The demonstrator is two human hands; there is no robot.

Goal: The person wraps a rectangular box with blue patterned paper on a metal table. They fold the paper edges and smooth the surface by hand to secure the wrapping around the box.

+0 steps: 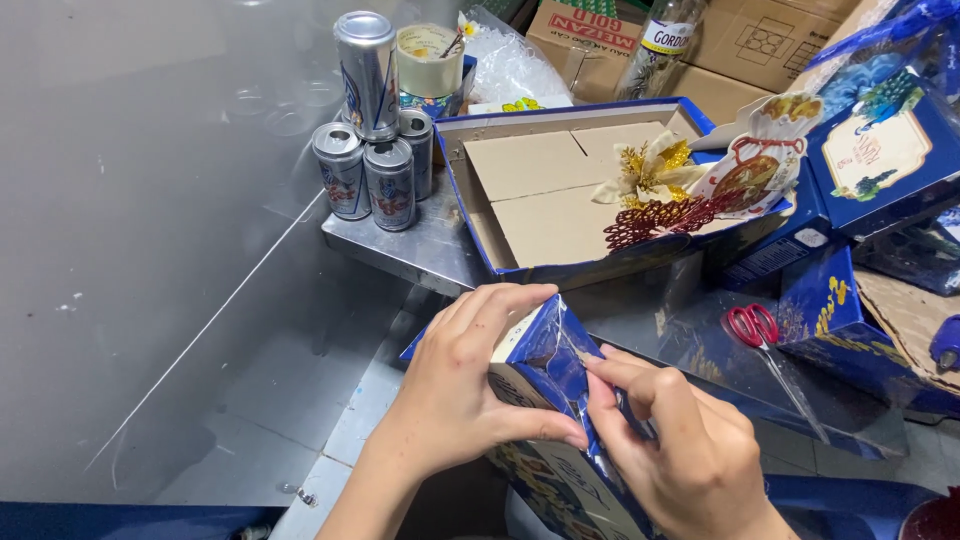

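Blue box [545, 375] sits gripped between left hand [465, 385] and right hand [680, 455] fingers (pinching its wrapping).

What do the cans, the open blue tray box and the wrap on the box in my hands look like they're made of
The cans look like bare metal, probably aluminium: silvery tops with a dull shine. The open blue tray box looks like cardboard: plain brown matte flaps inside, blue printed walls outside. The wrap pinched by the left hand and right hand seems to be thin clear plastic film: it creases and glints.
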